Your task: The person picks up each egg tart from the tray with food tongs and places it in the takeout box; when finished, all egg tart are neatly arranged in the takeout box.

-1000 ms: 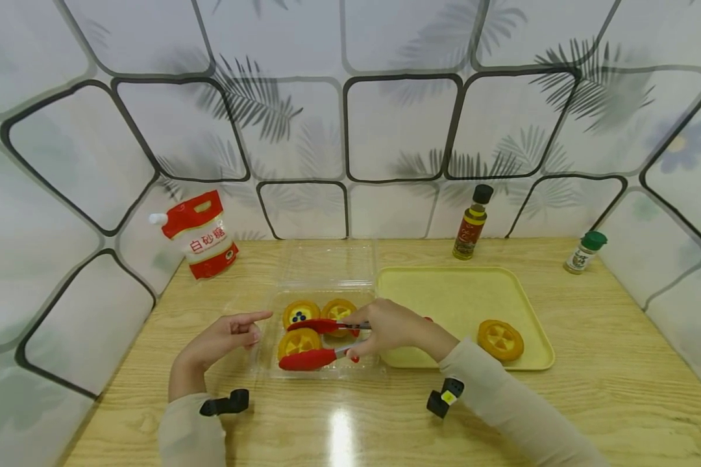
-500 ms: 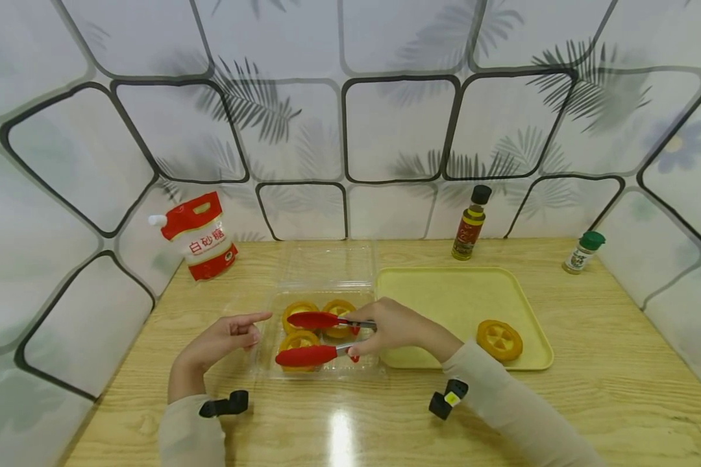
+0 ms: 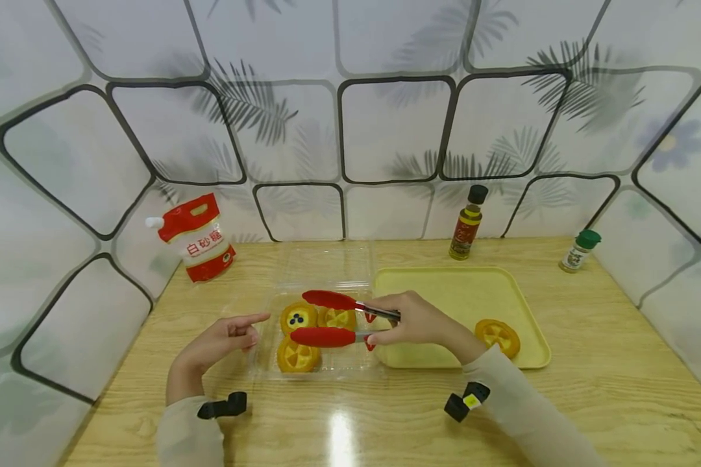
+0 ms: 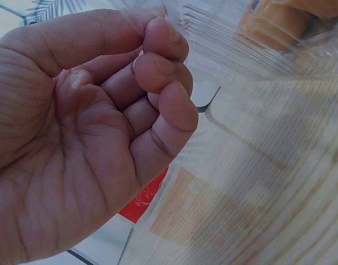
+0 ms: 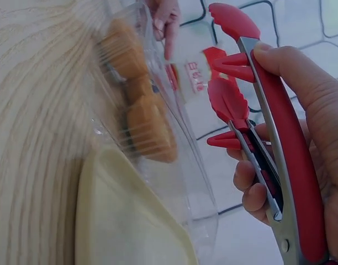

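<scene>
Red tongs (image 3: pixel 330 336) with silver arms are held by the right hand (image 3: pixel 415 324), its grip wrapped round the handles. Their scalloped heads stand parted above a clear plastic container (image 3: pixel 341 374), clear of the pastries in the right wrist view.

Three tarts sit inside: a berry-topped tart (image 3: pixel 298 318) at the back left corner, a plainer tart (image 3: pixel 339 318) just beside it to the right, and a front tart (image 3: pixel 298 357) at the front left corner. Each has a thick golden-brown rim round a paler yellow middle; pale wedges mark the plainer ones, and dark blue dots the other.

The left hand (image 3: pixel 219 340) stretches its index finger to the container's left edge, the rest of its grip loosely bent; whether the fingertip touches, one cannot tell.

Just right of the container, a pale yellow tray (image 3: pixel 438 295) carries a single tart (image 3: pixel 498 338) near its front right corner. Along the counter's (image 3: pixel 397 421) back edge stands an oil bottle (image 3: pixel 466 227).
</scene>
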The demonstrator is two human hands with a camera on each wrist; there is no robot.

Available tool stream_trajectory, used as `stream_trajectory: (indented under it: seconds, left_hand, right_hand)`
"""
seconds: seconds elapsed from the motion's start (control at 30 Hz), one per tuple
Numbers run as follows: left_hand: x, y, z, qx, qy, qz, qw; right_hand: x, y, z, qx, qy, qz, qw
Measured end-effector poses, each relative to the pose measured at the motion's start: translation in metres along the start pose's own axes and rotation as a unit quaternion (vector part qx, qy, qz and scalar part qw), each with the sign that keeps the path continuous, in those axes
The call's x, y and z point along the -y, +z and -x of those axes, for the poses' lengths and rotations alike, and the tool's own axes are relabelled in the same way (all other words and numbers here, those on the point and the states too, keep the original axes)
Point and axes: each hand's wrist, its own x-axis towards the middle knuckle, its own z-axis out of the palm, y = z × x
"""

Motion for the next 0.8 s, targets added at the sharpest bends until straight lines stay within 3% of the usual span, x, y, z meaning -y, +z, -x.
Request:
stream_trajectory:
  seconds: [0.3,0.8]
  left_hand:
    - [-0.001,0.002,0.001,-0.004,-0.006,0.009,0.9999]
    - [0.004,0.000,-0.002,-0.001,-0.005,0.003,1.0000]
  right_hand:
    - [-0.014,-0.025,0.034,-0.070,-0.001,0.032,0.9970]
    - [-0.034,-0.073,0.108,-0.136,0.087,0.113,0.9804]
